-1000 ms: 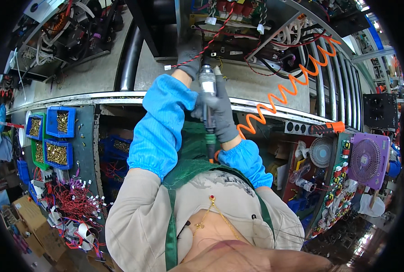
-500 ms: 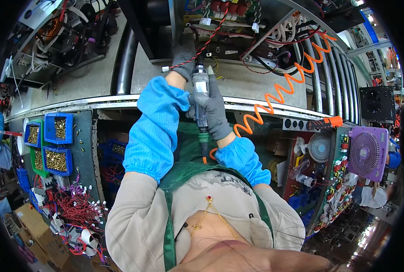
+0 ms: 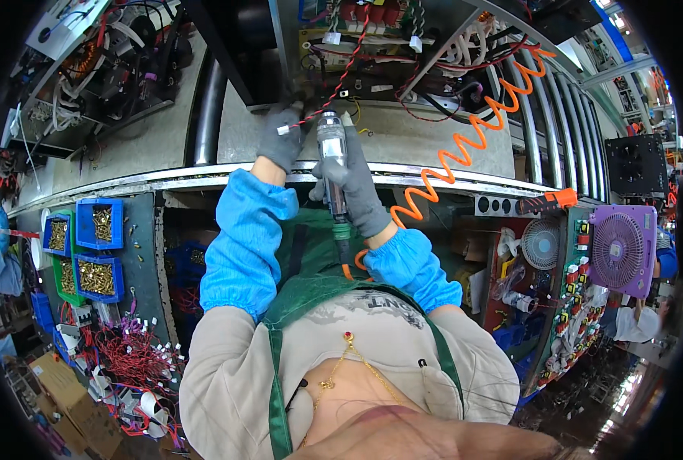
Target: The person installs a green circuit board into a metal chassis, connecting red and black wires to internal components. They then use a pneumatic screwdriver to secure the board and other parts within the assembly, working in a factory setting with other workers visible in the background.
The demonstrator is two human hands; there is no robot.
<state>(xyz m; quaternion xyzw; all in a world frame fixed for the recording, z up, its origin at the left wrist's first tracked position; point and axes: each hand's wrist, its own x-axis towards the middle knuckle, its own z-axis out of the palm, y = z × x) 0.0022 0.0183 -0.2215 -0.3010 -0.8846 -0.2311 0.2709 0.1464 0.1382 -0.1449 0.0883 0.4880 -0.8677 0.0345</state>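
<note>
My right hand, in a grey glove, is wrapped round a pneumatic screwdriver with a silver front and a dark grip. The tool points away from me toward the open metal cabinet. An orange coiled air hose belongs to it. My left hand, also gloved, is to the left of the tool at the cabinet's near edge. Its fingers are smeared by motion, so what they hold cannot be made out. A twisted red and black wire hangs across, its white plug over the left glove.
Blue bins of brass-coloured screws stand at left, above a heap of red wires. Steel rollers run at right. A purple fan and an orange-handled tool are also at right. Another wired unit is far left.
My left hand has drawn back toward me and left, out of the cabinet's edge. The screwdriver has shifted slightly left and nearer, still in my right hand.
</note>
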